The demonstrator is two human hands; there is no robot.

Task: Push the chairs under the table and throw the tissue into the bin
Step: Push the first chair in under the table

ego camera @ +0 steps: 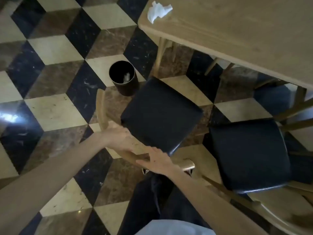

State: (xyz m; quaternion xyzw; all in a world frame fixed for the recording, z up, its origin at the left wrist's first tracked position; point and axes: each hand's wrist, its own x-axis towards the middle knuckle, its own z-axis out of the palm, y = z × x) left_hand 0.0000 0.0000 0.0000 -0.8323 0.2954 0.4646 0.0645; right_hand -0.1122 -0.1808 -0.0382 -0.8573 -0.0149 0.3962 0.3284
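Note:
A wooden chair with a black padded seat (160, 114) stands out from the wooden table (237, 36), its curved backrest towards me. My left hand (118, 134) and my right hand (157, 161) both grip that backrest rail. A second black-seated chair (249, 155) stands to the right, its seat partly under the table's edge. A crumpled white tissue (158, 11) lies on the table near its left corner. A round black bin (123, 78) stands on the floor just left of the first chair, with something pale inside.
The floor is a checker of black, cream and brown marble tiles (50, 65). Table legs (160, 55) rise behind the first chair. More chair legs show under the table at the right. My dark trousers fill the bottom middle.

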